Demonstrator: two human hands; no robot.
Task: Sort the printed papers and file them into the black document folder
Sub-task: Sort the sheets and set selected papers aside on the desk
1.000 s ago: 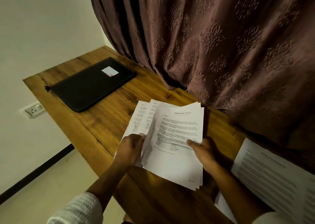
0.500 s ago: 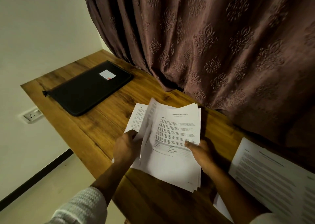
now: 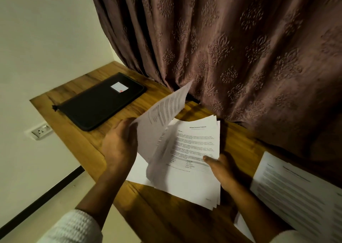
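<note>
STEP: sorting, I judge; nothing filed | LEFT: left hand [image 3: 120,146] grips one raised sheet [image 3: 162,117], centre frame | RIGHT: right hand [image 3: 220,168] pinches stack [image 3: 194,159], thumb on top | FOLDER: folder [image 3: 100,102] closed, upper left, well apart | NEXT: I would place the sheet, then open the folder.

The right hand [image 3: 224,170] holds the paper stack [image 3: 196,180] over the wooden table [image 3: 166,215], thumb on top. Left of the stack, the left hand [image 3: 118,148] grips one sheet [image 3: 161,117], tilted upward. Far left of the stack lies the black folder [image 3: 100,104]; right of the stack, more papers [image 3: 296,192].
</note>
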